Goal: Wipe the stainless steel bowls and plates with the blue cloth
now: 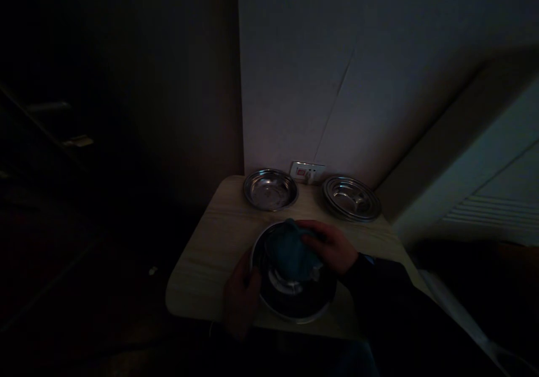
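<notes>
A round metal plate (pixel 309 308) with a pale rim is at the front of the small wooden table, between my hands. My left hand (pixel 241 295) grips its left rim, thumb over the edge. My right hand (pixel 330 246) is closed on a teal cloth (pixel 290 251) and presses it against the plate's inside, toward the far side. Much of the plate's inner surface is hidden by the cloth and the dim light.
Behind the plate, a shallow metal dish (pixel 270 190) stands at the table's (pixel 210 259) back left. A stack of several metal plates (pixel 351 198) is at the back right. A wall socket (pixel 307 171) with a plug sits behind them. Dark floor lies to the left.
</notes>
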The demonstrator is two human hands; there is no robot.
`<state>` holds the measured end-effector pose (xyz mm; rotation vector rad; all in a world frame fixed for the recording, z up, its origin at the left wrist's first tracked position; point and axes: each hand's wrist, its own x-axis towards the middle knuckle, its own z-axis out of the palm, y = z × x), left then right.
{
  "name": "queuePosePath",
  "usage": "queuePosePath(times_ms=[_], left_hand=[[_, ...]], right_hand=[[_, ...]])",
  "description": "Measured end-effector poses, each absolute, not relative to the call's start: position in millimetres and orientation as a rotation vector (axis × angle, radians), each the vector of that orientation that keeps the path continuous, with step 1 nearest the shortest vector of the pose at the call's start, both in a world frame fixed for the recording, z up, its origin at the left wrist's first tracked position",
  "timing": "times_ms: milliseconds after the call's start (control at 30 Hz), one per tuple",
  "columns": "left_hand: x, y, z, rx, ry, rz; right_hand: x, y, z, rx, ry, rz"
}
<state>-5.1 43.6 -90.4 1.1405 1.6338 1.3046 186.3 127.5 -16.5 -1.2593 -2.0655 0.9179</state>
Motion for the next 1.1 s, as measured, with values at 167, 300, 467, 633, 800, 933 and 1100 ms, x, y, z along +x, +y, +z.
queuePosePath(times_ms=[167, 300, 467, 633, 800, 933, 1100], left_hand=[[-1, 44, -83, 1.087, 1.722, 1.263], [-4, 40, -76, 1.286, 1.883, 1.334], [-5, 27, -53, 1.908, 1.861, 1.539], [9, 24, -38, 2.069, 1.452, 1.194], [6, 32, -24, 1.641, 1.547, 1.157], [-1, 40, -1, 1.377, 1.595, 1.141], [0, 51, 14, 1.302, 1.498, 1.108]], right_hand=[[193, 120, -21, -1.114, -1.544, 1.351], [193, 117, -19, -1.105, -1.392, 1.393], [188, 108, -16, -1.151, -1.238, 1.438], [177, 100, -12, -1.138, -1.214, 1.432], [182, 96, -4, -1.253, -1.487, 1.327], [192, 87, 6, -1.260, -1.751, 1.182], [198, 81, 15, -1.121, -2.076, 0.926]])
